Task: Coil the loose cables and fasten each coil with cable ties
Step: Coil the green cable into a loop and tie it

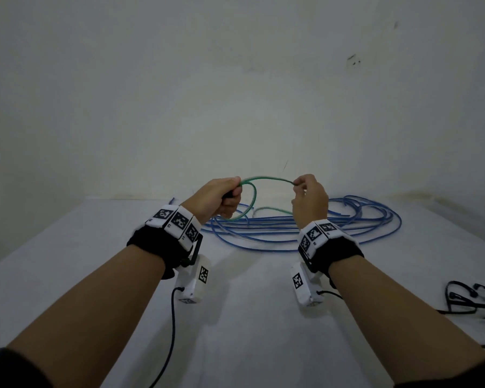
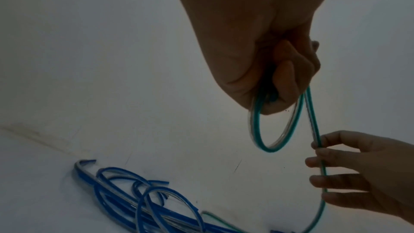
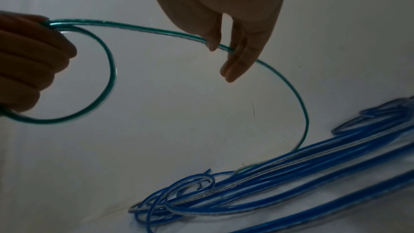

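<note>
a: where's the thin green plastic-coated cable (image 1: 263, 179)?

b: lifted above the white table (image 1: 95, 247), strung between both hands. the left hand (image 1: 221, 198) has its fingers curled tight around one round loop of it, which hangs below the fist.

a: and the right hand (image 1: 310, 201)?

b: thumb and forefinger pinch the strand a little way along; the other fingers (image 3: 235, 66) lie straight and close together. beyond the pinch the green cable arcs down to the table.

a: what's below?

b: a loose heap of long blue cables (image 1: 305, 228), sprawled beneath the hands. black cable ties (image 1: 471, 301) lie at the right edge.
</note>
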